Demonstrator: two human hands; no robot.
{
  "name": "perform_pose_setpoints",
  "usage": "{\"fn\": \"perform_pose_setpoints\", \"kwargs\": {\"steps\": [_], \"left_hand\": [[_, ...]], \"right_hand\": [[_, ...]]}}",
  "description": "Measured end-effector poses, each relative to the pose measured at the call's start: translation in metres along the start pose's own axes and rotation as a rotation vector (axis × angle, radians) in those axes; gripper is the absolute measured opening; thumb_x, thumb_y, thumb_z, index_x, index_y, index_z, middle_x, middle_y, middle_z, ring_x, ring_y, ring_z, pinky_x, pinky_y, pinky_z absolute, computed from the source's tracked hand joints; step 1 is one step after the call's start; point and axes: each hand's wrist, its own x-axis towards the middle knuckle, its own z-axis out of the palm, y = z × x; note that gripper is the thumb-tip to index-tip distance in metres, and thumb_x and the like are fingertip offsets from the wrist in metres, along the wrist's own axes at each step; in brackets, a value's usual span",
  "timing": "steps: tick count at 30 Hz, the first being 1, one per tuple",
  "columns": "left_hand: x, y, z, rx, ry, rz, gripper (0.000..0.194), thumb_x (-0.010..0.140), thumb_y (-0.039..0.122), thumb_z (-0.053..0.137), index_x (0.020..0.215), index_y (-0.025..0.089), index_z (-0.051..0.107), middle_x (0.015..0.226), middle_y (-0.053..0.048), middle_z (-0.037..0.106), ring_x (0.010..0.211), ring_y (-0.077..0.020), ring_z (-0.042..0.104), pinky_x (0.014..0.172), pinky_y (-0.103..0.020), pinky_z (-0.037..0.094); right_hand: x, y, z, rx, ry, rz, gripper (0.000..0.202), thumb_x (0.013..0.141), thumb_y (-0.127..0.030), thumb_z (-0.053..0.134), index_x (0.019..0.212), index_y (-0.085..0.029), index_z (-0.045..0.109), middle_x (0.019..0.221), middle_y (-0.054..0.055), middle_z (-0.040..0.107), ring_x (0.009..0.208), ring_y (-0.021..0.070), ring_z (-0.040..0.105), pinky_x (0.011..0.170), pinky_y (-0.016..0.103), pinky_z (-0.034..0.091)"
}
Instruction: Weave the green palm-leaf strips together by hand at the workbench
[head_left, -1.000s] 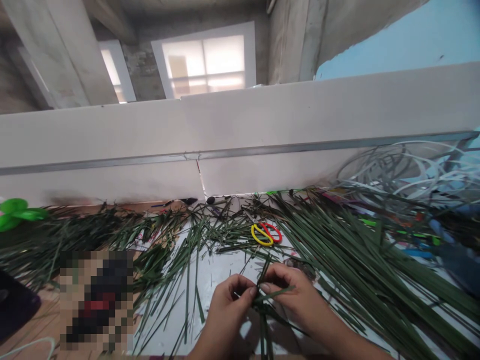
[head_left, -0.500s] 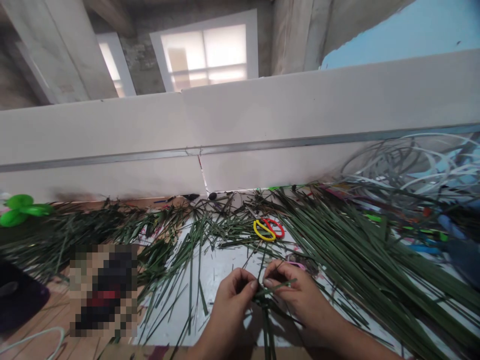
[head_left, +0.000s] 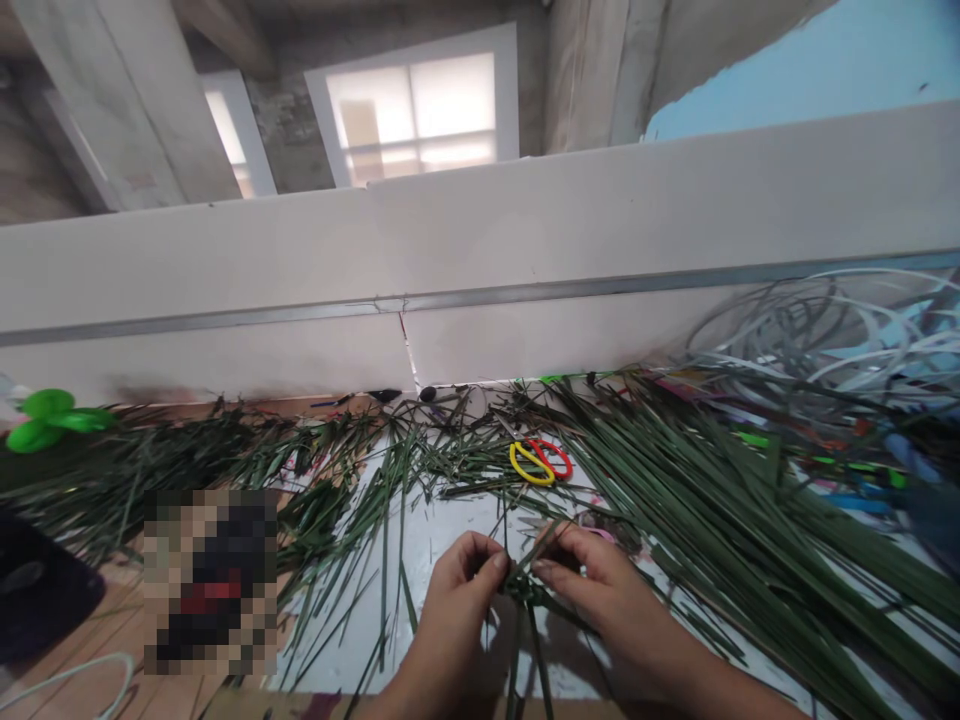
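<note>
A small knot of woven green leaf strips hangs between my two hands, its loose ends trailing down to the near edge. My left hand pinches its left side between thumb and forefinger. On the other side, my right hand has its fingers closed on a strip that slants upward. Scissors with one yellow and one red handle lie just beyond, on leaf scraps. A second pair with a pink handle is partly hidden behind my right hand.
Long green leaves spread across the right side, with coiled white strips behind them. Cut leaves are heaped at left near a green balloon-like object. A pale partition stands behind.
The strip at my right hand has swung from pointing right to slanting upward. My left hand has shifted slightly left, and the hanging ends have spread apart.
</note>
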Motion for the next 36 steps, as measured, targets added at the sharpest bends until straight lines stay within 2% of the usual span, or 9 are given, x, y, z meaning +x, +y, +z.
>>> {"fn": "perform_pose_setpoints", "kwargs": {"steps": [5,8,11,14,17,21,25,30,36], "left_hand": [[0.001,0.006,0.001,-0.027,0.011,-0.054,0.024,0.063,0.036,0.073,0.064,0.017,0.058,0.055,0.005,0.051,0.051,-0.0104,0.042,0.049,-0.023,0.03],[0.003,0.006,-0.001,-0.057,0.033,-0.061,0.028,0.061,0.038,0.077,0.065,0.017,0.059,0.054,0.005,0.051,0.05,-0.01,0.043,0.05,-0.023,0.03],[0.005,0.004,-0.004,-0.107,0.059,-0.057,0.03,0.062,0.04,0.078,0.068,0.016,0.06,0.055,0.004,0.053,0.05,-0.0096,0.045,0.051,-0.022,0.031],[0.008,0.001,-0.007,-0.161,0.019,-0.085,0.034,0.063,0.044,0.079,0.07,0.017,0.059,0.055,0.004,0.056,0.049,-0.0104,0.049,0.05,-0.022,0.03],[0.01,-0.002,-0.009,-0.205,-0.064,-0.093,0.035,0.063,0.043,0.081,0.071,0.016,0.06,0.055,0.003,0.055,0.048,-0.0102,0.049,0.049,-0.022,0.03],[0.009,0.001,-0.01,-0.302,-0.124,-0.068,0.032,0.068,0.041,0.081,0.072,0.015,0.063,0.061,0.003,0.055,0.053,-0.0085,0.047,0.052,-0.02,0.032],[0.004,0.01,-0.008,-0.349,-0.167,-0.05,0.03,0.068,0.039,0.083,0.076,0.014,0.068,0.067,0.001,0.058,0.056,-0.0086,0.049,0.054,-0.02,0.034],[0.002,0.018,-0.006,-0.342,-0.225,-0.023,0.026,0.067,0.032,0.084,0.082,0.015,0.071,0.072,-0.001,0.062,0.059,-0.01,0.053,0.057,-0.022,0.038],[-0.004,0.028,-0.003,-0.32,-0.31,0.042,0.029,0.063,0.035,0.088,0.076,0.016,0.071,0.069,-0.001,0.065,0.059,-0.0106,0.055,0.058,-0.022,0.04]], "right_hand": [[0.002,0.003,-0.004,0.049,-0.052,-0.001,0.011,0.082,-0.029,0.06,0.082,-0.019,0.065,0.081,0.003,0.066,0.084,0.0222,0.061,0.079,0.032,0.046],[0.004,0.009,-0.008,0.028,-0.113,0.064,0.016,0.082,-0.034,0.063,0.087,-0.019,0.065,0.076,0.001,0.065,0.072,0.0196,0.06,0.065,0.029,0.046],[0.006,0.01,-0.014,-0.147,-0.158,0.103,0.011,0.074,-0.021,0.066,0.085,-0.019,0.068,0.074,0.001,0.069,0.068,0.0194,0.06,0.06,0.028,0.044],[0.007,0.004,-0.021,-0.365,-0.128,-0.007,0.018,0.075,-0.012,0.062,0.084,-0.022,0.073,0.083,0.002,0.075,0.08,0.0222,0.065,0.072,0.032,0.046],[0.007,-0.004,-0.028,-0.523,-0.078,-0.152,0.018,0.083,-0.018,0.062,0.091,-0.027,0.074,0.094,0.001,0.077,0.09,0.0237,0.067,0.084,0.037,0.043],[0.007,-0.008,-0.035,-0.661,-0.019,-0.325,0.017,0.085,-0.017,0.063,0.092,-0.029,0.073,0.097,0.0,0.077,0.094,0.0243,0.066,0.09,0.04,0.039],[0.009,-0.007,-0.039,-0.642,0.043,-0.423,0.022,0.086,-0.013,0.061,0.094,-0.031,0.072,0.1,0.0,0.075,0.098,0.0233,0.064,0.091,0.04,0.04],[0.008,-0.002,-0.039,-0.553,0.143,-0.484,0.022,0.087,-0.016,0.063,0.094,-0.034,0.073,0.108,0.0,0.071,0.105,0.0246,0.06,0.094,0.042,0.041],[0.006,-0.005,-0.04,-0.52,0.229,-0.553,0.023,0.087,-0.016,0.062,0.094,-0.035,0.073,0.111,0.001,0.068,0.11,0.0256,0.057,0.095,0.043,0.043]]}}
